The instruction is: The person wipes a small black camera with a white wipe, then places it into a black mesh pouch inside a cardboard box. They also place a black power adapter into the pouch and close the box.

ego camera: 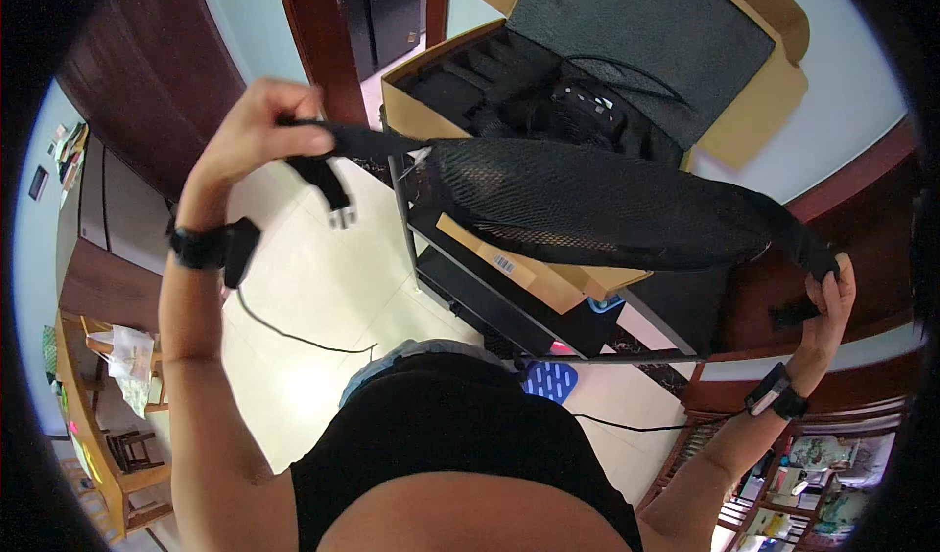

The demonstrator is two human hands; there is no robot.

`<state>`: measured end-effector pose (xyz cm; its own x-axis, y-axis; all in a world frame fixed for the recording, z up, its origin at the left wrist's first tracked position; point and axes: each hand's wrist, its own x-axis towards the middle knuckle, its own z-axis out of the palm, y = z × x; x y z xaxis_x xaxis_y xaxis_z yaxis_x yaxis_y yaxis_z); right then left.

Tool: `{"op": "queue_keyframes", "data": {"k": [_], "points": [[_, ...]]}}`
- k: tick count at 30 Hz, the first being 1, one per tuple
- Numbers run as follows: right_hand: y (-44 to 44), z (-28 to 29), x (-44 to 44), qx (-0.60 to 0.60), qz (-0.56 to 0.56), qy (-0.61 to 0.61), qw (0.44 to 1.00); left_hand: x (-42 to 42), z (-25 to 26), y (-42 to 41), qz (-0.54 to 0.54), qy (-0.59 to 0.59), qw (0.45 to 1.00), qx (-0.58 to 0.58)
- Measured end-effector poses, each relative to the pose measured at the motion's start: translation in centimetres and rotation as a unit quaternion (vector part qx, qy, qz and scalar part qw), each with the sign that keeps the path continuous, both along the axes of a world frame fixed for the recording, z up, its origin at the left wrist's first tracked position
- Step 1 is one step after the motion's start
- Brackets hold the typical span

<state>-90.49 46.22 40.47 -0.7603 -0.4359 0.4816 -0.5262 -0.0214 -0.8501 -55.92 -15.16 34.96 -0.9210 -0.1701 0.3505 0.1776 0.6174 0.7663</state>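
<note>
A black mesh belt with a wide padded middle (573,203) is stretched between my two hands. My left hand (268,130) pinches its strap at the upper left, and a short strap end with a pale buckle (342,216) hangs below the fingers. At the right, my right hand (830,299) grips the belt's other strap. Behind the belt stands an opened cardboard box (426,108) lined with dark grey foam, with black gear and a cable inside. The belt hides the box's front part. Each wrist wears a black strapped device with a cable.
A metal-framed rack with black shelves (470,288) stands before me, holding a flat piece of cardboard (507,262). On the tiled floor lies a blue slotted mat or slipper (549,382). Wooden furniture (110,471) is at the far left, crowded shelves (800,478) at the lower right.
</note>
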Motion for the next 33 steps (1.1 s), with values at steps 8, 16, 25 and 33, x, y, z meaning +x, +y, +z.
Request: {"op": "queue_keyframes", "data": {"k": [8,16,25,33], "points": [[-0.3,-3.1,0.4,0.013,-0.096,0.011,0.995,16.4,-1.0,1.9,0.207,-0.139,0.966,0.071],[-3.2,-1.8,2.1,0.184,-0.145,0.157,0.960,35.0,-4.6,2.8,0.413,-0.249,0.876,0.024],[-19.3,-3.9,22.4,0.354,0.110,0.282,0.885,62.1,-13.9,6.2,0.471,0.067,0.820,0.318],[-45.3,-12.2,35.6,0.450,0.394,0.230,0.767,85.7,-16.8,16.1,0.637,0.048,0.683,0.354]]}}
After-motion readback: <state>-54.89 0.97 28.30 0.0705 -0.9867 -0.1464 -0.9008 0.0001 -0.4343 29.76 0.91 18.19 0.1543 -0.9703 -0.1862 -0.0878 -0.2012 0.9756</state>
